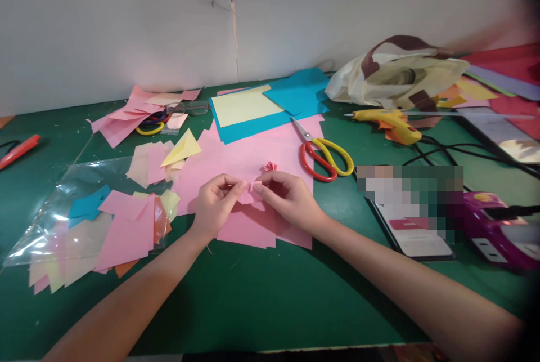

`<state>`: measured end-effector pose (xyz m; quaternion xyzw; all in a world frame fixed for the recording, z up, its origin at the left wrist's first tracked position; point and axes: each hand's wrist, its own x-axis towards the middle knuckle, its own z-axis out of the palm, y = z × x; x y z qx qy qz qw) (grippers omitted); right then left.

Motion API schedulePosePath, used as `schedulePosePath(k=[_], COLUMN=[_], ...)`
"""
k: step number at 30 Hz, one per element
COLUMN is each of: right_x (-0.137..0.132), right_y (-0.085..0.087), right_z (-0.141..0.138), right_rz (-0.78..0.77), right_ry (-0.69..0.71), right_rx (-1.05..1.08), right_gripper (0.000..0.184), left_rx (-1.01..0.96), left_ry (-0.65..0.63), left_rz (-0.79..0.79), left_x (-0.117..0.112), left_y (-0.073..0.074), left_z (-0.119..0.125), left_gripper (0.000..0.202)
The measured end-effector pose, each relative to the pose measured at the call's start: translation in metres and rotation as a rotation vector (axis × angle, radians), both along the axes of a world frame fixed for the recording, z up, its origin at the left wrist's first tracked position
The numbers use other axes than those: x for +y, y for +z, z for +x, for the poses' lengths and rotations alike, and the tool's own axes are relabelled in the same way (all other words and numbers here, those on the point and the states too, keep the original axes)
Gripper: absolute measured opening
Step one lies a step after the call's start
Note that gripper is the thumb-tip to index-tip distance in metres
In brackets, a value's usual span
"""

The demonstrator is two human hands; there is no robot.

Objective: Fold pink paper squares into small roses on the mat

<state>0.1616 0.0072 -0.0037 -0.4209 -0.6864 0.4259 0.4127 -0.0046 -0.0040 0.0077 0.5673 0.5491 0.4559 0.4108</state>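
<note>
Left grip (213, 204) and right grip (291, 199) pinch 1 small folded pink paper (248, 197) between them, above pink sheets (244, 229) on the green counter (236, 305). Right of these lies 1 phone (424, 246), its screen too blurred to read. Farther back rest red-and-yellow scissors (324, 162); blue sheets (306, 89) lie along the far edge.

A: Where was the camera mounted?
B: On the person's head, above the near side of the green table (261, 294). The single view faced forward and down.
A: What range did it cover?
B: The span from the table's near edge to the pale wall (126, 30) at the far side. The left hand (213, 204) and right hand (291, 199) sat close to mid-frame, nearer than the wall; the forearms (143, 297) extended from the near left and near right.
</note>
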Motion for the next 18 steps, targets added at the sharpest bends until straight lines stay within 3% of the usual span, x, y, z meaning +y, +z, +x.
schedulePosePath(k=[14, 18], right_x=[-0.001, -0.001], right_y=[-0.005, -0.012], right_z=[-0.001, -0.002], right_rz=[-0.054, -0.064], right_ry=[0.015, -0.013], right_rx=[0.062, 0.19], right_gripper=[0.008, 0.022], left_rx=[0.015, -0.014], left_ry=[-0.138, -0.104], left_rz=[0.009, 0.021], left_x=[0.0, 0.0], left_y=[-0.003, -0.005], left_z=[0.0, -0.001], left_gripper=[0.011, 0.007])
